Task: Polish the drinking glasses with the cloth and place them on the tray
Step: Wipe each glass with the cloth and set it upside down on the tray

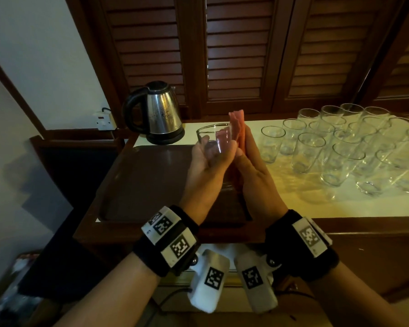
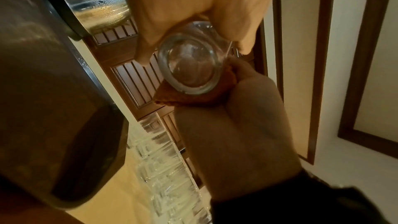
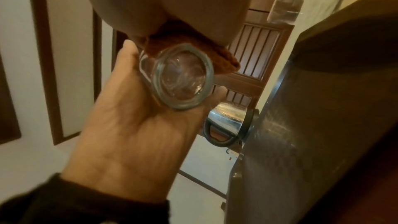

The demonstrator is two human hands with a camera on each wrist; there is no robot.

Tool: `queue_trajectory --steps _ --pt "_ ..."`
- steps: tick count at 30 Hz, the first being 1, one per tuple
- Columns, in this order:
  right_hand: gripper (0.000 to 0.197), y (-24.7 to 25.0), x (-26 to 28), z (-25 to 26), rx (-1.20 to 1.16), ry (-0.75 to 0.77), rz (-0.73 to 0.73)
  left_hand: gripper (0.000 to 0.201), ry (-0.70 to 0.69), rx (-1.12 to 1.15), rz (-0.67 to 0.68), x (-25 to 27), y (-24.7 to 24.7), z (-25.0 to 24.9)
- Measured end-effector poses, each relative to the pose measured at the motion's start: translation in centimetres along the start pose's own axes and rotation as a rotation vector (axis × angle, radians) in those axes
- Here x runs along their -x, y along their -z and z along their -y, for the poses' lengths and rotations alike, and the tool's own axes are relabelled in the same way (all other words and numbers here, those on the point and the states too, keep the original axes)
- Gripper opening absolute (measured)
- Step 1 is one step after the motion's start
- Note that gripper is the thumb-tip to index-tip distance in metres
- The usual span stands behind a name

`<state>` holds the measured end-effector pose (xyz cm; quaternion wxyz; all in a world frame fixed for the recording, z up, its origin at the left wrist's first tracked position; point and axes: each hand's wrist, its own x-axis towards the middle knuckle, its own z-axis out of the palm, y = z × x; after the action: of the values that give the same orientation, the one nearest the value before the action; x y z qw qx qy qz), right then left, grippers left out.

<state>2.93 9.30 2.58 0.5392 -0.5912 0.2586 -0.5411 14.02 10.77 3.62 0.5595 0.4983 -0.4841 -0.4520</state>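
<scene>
My left hand (image 1: 216, 143) grips a clear drinking glass (image 1: 210, 133) upright above the dark brown tray (image 1: 147, 180), with fingers and thumb curled round its lower half. My right hand (image 1: 248, 156) stands flat beside it, fingers straight, and presses a pink-orange cloth (image 1: 236, 116) against the glass's right side. The cloth sticks up past the fingertips. The left wrist view looks at the thick glass base (image 2: 191, 67), with the cloth (image 2: 172, 98) between it and the right hand (image 2: 237, 125). The right wrist view has the glass (image 3: 185, 76) in the left palm (image 3: 133, 125).
Several clear glasses (image 1: 340, 142) stand close together on the pale counter (image 1: 293, 204) to the right. A steel kettle (image 1: 156, 112) with a black handle sits behind the tray's far left. Louvred wooden doors rise behind. A wall socket (image 1: 104, 119) is at the left.
</scene>
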Motion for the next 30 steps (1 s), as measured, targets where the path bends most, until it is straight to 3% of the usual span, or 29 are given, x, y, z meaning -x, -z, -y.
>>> queue_trajectory --steps 3,4,7,13,15,18,22,25,27,30 --pt "0.05 0.7 0.0 0.0 -0.185 -0.144 0.021 0.059 0.011 0.13 0.103 -0.2 0.4 -0.1" --pt "0.049 0.9 0.0 0.0 -0.232 -0.185 0.016 0.058 0.035 0.157 0.134 -0.3 0.7 0.0" --pt "0.05 1.4 -0.1 0.0 -0.186 -0.194 0.003 0.074 0.088 0.067 0.153 -0.7 1.2 0.1" --pt "0.061 0.0 0.1 -0.2 0.09 0.061 -0.021 0.094 0.017 0.017 0.03 -0.5 0.3 0.3" --pt "0.062 -0.2 0.3 0.0 0.033 0.031 -0.034 0.087 0.007 0.066 0.022 -0.5 0.1 0.0" --pt "0.061 0.5 0.5 0.0 -0.047 -0.094 -0.021 0.058 -0.001 0.182 0.083 -0.4 0.3 0.1" --pt "0.059 1.4 0.4 -0.2 -0.041 -0.125 0.006 0.074 0.051 0.242 0.133 0.1 0.7 0.5" --pt "0.062 1.1 0.4 -0.3 0.041 -0.004 -0.007 0.077 0.047 0.255 -0.006 0.3 0.5 0.4" --pt "0.061 0.6 0.4 -0.4 0.097 0.075 0.016 0.083 0.002 0.212 -0.015 0.6 0.0 0.5" --pt "0.06 0.2 0.5 -0.3 0.025 0.019 0.022 0.079 -0.037 0.162 -0.037 0.8 -0.4 0.1"
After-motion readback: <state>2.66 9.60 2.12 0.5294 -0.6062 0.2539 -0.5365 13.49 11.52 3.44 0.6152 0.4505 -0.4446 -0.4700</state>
